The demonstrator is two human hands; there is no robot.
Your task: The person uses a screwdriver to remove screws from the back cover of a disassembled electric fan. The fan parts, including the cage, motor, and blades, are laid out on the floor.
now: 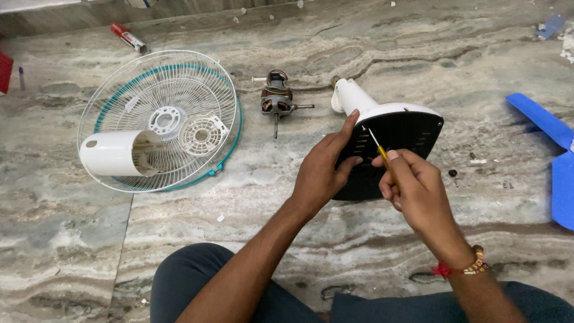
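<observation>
On the marbled stone floor (418, 48), just in front of the seated person's knees, a fan base (388, 134) is lying tilted with its black vented underside turned up and its white neck pointing away. It is looking like a rigid moulded plastic shell, probably light for its bulk and somewhat smooth, so the rim seems the sensible place to be steadying it, since the slotted black panel is likely thinner. The left hand (323, 170) is closing around the near left edge of that base, thumb stretching up along the rim and fingers curling against the black face. The right hand (412, 185) is pinching a slim yellow-handled screwdriver (378, 145) between thumb and fingertips, wrist cocked, tip resting on the black panel near its upper edge. Both forearms are reaching forward from the lap. Farther left, a wire fan guard (161, 119) is holding a white motor cover (113, 154); a bare motor (277, 98) is lying between guard and base, and blue fan blades (553, 155) are sitting at the right.
</observation>
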